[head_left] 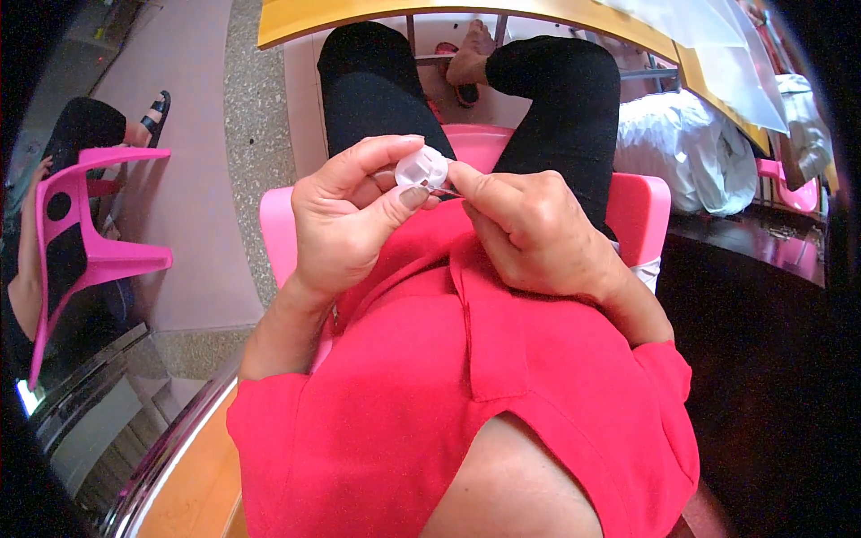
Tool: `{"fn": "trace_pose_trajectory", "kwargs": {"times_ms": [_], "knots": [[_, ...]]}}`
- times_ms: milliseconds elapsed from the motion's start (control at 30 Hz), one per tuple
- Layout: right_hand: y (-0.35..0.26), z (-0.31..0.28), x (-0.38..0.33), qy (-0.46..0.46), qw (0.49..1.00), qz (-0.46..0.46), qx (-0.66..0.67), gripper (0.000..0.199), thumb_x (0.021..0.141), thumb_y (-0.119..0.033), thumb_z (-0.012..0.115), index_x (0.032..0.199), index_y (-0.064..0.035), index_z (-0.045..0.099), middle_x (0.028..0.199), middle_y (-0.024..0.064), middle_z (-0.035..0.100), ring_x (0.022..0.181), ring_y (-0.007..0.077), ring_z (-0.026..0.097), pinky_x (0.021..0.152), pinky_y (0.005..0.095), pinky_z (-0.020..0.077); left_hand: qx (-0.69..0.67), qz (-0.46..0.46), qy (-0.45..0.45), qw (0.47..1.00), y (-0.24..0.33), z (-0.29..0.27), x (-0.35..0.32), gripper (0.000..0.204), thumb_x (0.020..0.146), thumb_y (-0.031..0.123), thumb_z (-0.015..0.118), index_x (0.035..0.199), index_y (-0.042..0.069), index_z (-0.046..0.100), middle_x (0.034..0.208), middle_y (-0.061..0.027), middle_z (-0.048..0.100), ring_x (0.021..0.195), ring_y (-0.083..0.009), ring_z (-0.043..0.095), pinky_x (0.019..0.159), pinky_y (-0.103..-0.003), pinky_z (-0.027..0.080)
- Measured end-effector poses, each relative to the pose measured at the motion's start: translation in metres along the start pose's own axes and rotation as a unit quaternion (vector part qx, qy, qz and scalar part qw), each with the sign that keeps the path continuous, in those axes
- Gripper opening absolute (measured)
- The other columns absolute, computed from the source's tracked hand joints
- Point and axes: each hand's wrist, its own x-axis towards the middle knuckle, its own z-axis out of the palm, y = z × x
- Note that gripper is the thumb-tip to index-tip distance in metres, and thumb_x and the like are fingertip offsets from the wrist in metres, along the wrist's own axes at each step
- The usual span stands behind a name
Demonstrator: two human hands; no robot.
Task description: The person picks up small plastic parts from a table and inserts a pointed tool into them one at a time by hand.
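Above my lap, my left hand (348, 213) pinches a small round white plastic piece (423, 167) between thumb and fingers. The piece is hollow like a cap or cup, with ridges inside, and its open side faces up. My right hand (543, 231) is closed, its index finger stretched toward the piece's edge. From its fingertips a thin, metal-looking rod (445, 191) reaches to the near rim, by my left thumb. What the rod's tip does there is too small to make out.
I sit in a pink chair (644, 211). A wooden table edge (359, 22) lies ahead, with a white bag (691, 148) under its right end. At left, a person sits in another pink chair (90, 242). A dark surface (744, 242) stands at right.
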Motion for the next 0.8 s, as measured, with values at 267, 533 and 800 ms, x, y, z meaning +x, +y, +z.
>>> {"fn": "trace_pose_trajectory", "kwargs": {"times_ms": [267,533,800], "knots": [[-0.001,-0.001,0.003,0.001,1.000,0.005,-0.018,0.034,0.075,-0.004,0.056,0.108,0.0000,0.055,0.063,0.0161,0.058,0.056,0.0343,0.060,0.049,0.0429,0.0474,0.012,0.016,-0.008,1.000,0.001,-0.002,-0.001,0.032,0.083,-0.009,0.061,0.115,-0.004,0.055,0.106,-0.0130,0.062,0.097,-0.0208,0.063,0.085,-0.031,0.053],[0.002,0.005,0.005,0.016,0.990,0.061,0.126,0.030,0.080,0.006,0.053,0.110,0.0043,0.058,0.063,0.0150,0.052,0.053,0.0192,0.056,0.050,0.0289,0.0431,0.027,0.037,0.021,0.999,-0.006,0.001,-0.002,0.031,0.084,-0.009,0.060,0.113,-0.003,0.056,0.107,-0.0116,0.060,0.095,-0.0191,0.063,0.082,-0.030,0.055],[-0.002,0.001,0.008,-0.022,0.957,0.191,0.219,0.019,0.083,-0.003,0.048,0.098,-0.0012,0.060,0.068,0.0240,0.057,0.063,0.0345,0.062,0.055,0.0382,0.0467,-0.012,-0.002,0.026,1.000,-0.015,-0.004,0.000,0.028,0.086,-0.006,0.058,0.114,-0.006,0.055,0.106,-0.0149,0.061,0.094,-0.0208,0.063,0.080,-0.031,0.056]]}}
